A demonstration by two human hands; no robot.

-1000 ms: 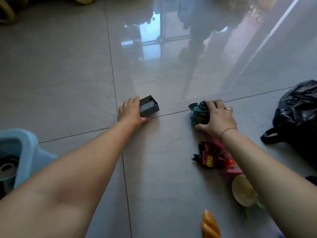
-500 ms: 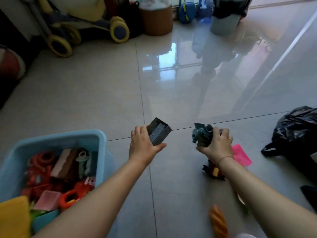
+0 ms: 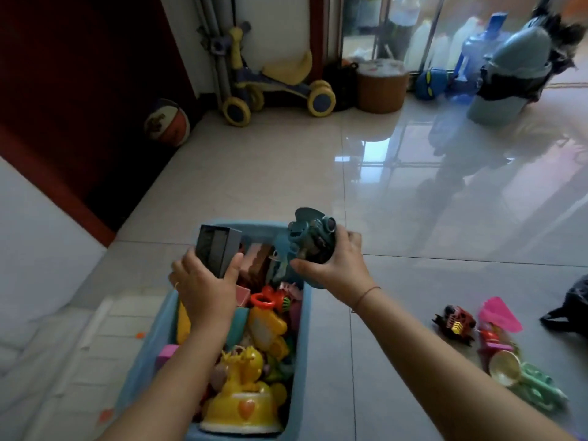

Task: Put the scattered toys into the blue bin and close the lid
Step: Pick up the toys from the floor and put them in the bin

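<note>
The left hand (image 3: pixel 203 289) grasps a dark grey box-shaped toy (image 3: pixel 216 249) and the right hand (image 3: pixel 334 265) grasps a teal robot toy (image 3: pixel 310 238), both held above the far end of the open blue bin (image 3: pixel 302 316), which is crowded with toys. On the tiled floor (image 3: pixel 261 173) to the right lie a red-and-black toy vehicle (image 3: pixel 453 321), a pink piece (image 3: pixel 499 315) and a yellow cup (image 3: pixel 504 367).

blue bin (image 3: pixel 300 316): open, packed with bright plastic toys, on tiled floor | dark grey box toy (image 3: pixel 216 251): held tilted over bin's far end | teal robot-like toy (image 3: pixel 310 241): held above bin's far right corner | red-black toy car (image 3: pixel 454 320), pink piece (image 3: pixel 499 315), yellow-green toys (image 3: pixel 521 375): on floor, right of bin
</note>
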